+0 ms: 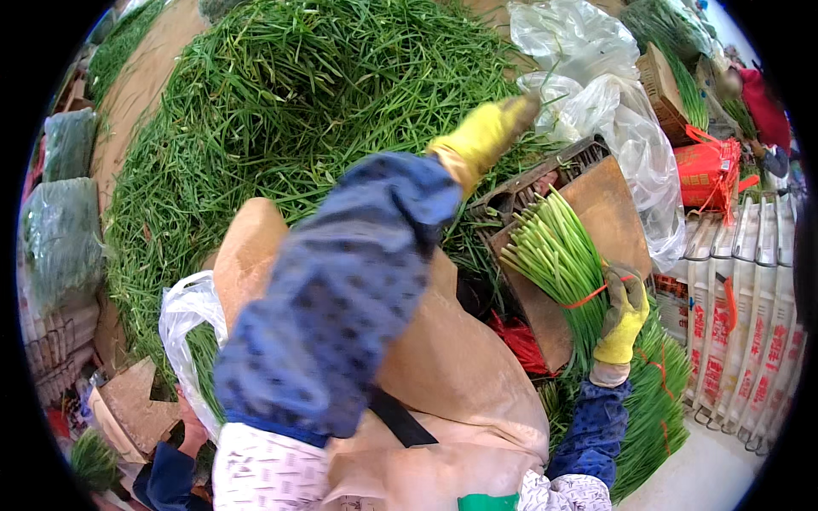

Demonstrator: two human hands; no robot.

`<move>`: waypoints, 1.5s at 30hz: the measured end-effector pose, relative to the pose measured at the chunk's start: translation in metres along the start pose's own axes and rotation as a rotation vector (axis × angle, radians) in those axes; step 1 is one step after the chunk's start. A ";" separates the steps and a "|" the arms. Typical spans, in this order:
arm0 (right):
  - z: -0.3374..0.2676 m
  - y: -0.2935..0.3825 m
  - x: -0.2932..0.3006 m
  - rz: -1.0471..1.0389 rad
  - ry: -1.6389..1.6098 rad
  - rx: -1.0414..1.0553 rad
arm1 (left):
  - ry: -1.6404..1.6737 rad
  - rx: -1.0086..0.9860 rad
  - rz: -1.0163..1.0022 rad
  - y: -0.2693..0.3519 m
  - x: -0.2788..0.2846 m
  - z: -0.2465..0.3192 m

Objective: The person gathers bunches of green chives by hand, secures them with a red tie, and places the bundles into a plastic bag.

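Note:
My left hand (486, 140), in a yellow glove with dark fingers, reaches over the right edge of a large heap of loose green leaves (307, 89); its fingers are blurred, and any grip is unclear. The gloved right hand (623, 319) is closed around the side of a bundle of green chives (569, 262), beside its red tie (585, 297). Pale cut ends point up and left. The bundle lies over a worn brown board (607, 204) on a dark crate (543, 172). More tied chives (658, 396) lie right of my right forearm.
Clear plastic bags (613, 108) lie beyond the board. Red strips (521, 345) sit beneath it, near my apron (460, 358). A red bag (706, 172) and white printed packs (741, 306) are at right. Another person's hand (192, 425) is at lower left; a person in red (763, 108) is at upper right.

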State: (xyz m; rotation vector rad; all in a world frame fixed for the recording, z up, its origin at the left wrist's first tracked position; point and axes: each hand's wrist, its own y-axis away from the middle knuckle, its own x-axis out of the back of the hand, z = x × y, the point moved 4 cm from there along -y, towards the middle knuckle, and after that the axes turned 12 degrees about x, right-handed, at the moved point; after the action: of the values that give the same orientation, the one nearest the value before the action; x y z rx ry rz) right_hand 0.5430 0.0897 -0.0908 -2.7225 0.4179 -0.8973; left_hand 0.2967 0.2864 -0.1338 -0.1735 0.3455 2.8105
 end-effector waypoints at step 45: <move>-0.046 0.071 0.005 -0.128 0.126 0.282 | -1.559 -0.508 -0.179 0.107 -0.183 -0.049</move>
State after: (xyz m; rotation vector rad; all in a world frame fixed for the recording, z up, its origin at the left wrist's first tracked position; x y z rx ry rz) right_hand 0.5048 0.0157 -0.0747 -2.4651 0.1280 -1.0754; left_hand 0.4404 0.1230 -0.1288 1.6180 -0.6805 1.9646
